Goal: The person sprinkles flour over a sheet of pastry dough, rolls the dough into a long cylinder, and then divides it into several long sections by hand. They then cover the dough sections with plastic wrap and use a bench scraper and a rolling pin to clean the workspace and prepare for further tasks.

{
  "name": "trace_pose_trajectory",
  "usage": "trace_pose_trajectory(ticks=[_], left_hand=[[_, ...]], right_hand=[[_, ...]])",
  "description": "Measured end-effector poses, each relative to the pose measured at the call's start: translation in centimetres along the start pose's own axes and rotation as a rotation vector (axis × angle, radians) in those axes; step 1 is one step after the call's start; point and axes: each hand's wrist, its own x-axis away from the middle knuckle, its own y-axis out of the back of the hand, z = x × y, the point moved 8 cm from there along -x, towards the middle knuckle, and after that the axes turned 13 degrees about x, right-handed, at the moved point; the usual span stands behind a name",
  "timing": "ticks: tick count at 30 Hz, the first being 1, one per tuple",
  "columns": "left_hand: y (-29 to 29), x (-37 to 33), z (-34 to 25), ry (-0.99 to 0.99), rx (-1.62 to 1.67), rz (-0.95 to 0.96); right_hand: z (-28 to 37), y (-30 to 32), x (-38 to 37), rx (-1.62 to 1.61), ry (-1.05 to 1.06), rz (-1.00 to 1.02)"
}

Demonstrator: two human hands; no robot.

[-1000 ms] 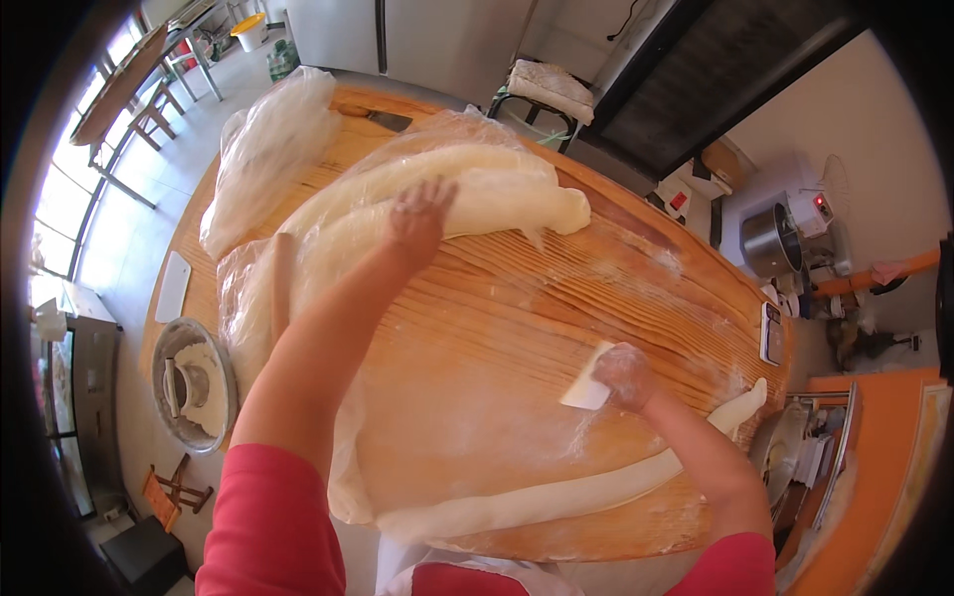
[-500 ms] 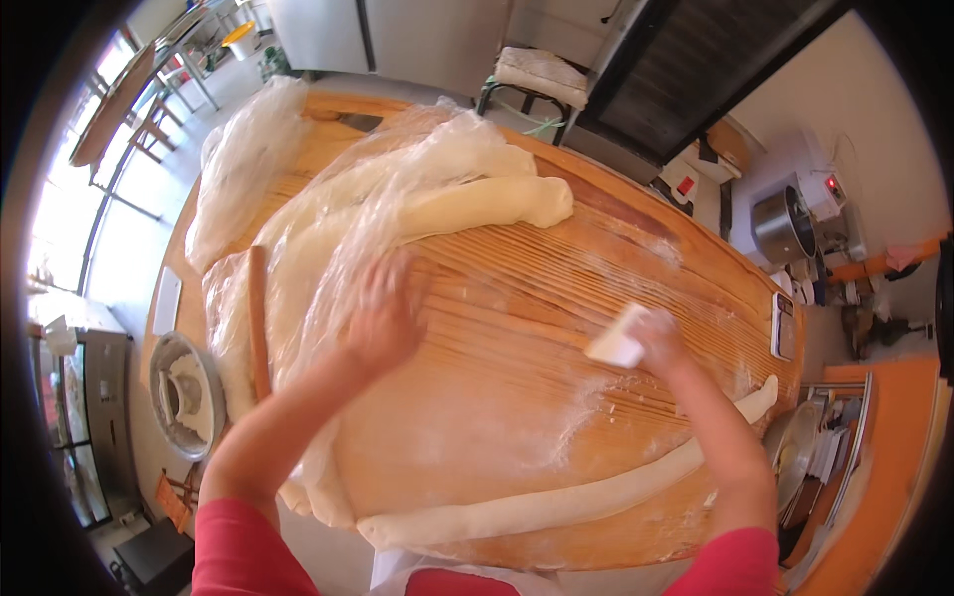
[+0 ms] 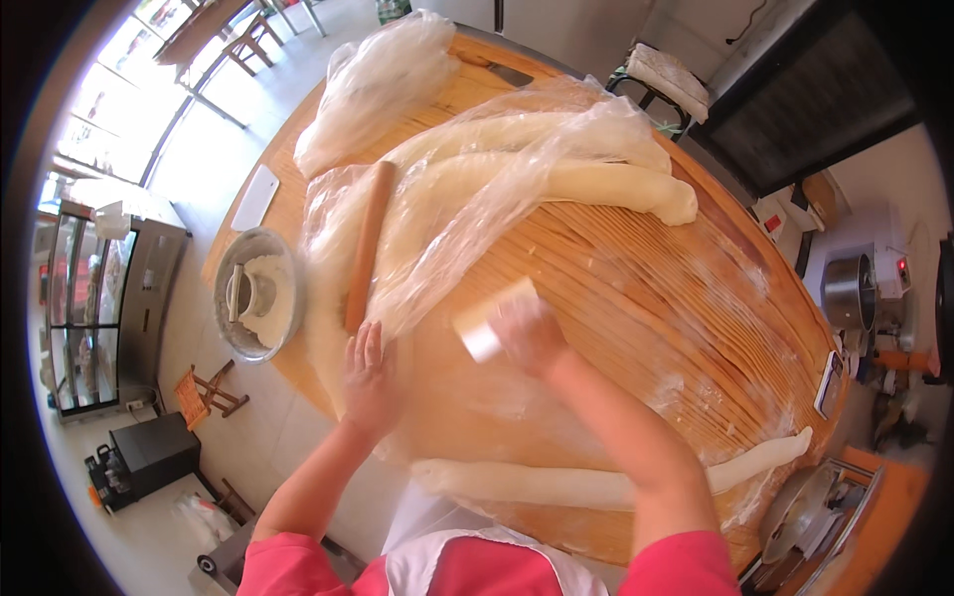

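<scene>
My right hand grips a pale, flat dough scraper, slightly blurred, over the middle of the wooden table. My left hand lies with fingers stretched out on the edge of the clear plastic sheet, just below the end of a wooden rolling pin. Under the sheet are thick dough rolls, and one dough roll sticks out at the far right. A long thin dough rope runs along the near edge, passing beneath my right forearm.
At the table's left stands a metal bowl of flour with a scoop in it. Beyond it lie a white flat piece and a bunched plastic bag. A phone rests at the right edge. A small folding stool stands left.
My right hand has swept the scraper leftward across the table. My left hand has come back toward me, down by the rolling pin's end. The whole view has shifted.
</scene>
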Motion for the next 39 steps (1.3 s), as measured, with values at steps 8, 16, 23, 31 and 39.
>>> trace_pose_trajectory(ticks=[8, 16, 23, 31, 39], left_hand=[[-0.5, 3.7, -0.3, -0.067, 0.062, 0.149], [-0.6, 3.8, 1.1, 0.051, 0.029, 0.130], [-0.4, 4.0, 1.5, 0.044, 0.112, 0.131], [-0.7, 3.1, 0.5, -0.069, 0.176, 0.081], [0.7, 3.9, 2.7, -0.015, 0.248, -0.066]], right_hand=[[0.2, 4.1, 5.5, -0.073, 0.137, 0.089], [5.4, -0.1, 7.0, 0.051, 0.378, 0.086], [-4.1, 5.1, 15.2, -0.029, 0.148, 0.198], [-9.1, 1.5, -1.7, 0.000, -0.159, -0.163], [-7.0, 4.9, 25.2, -0.131, -0.109, 0.226]])
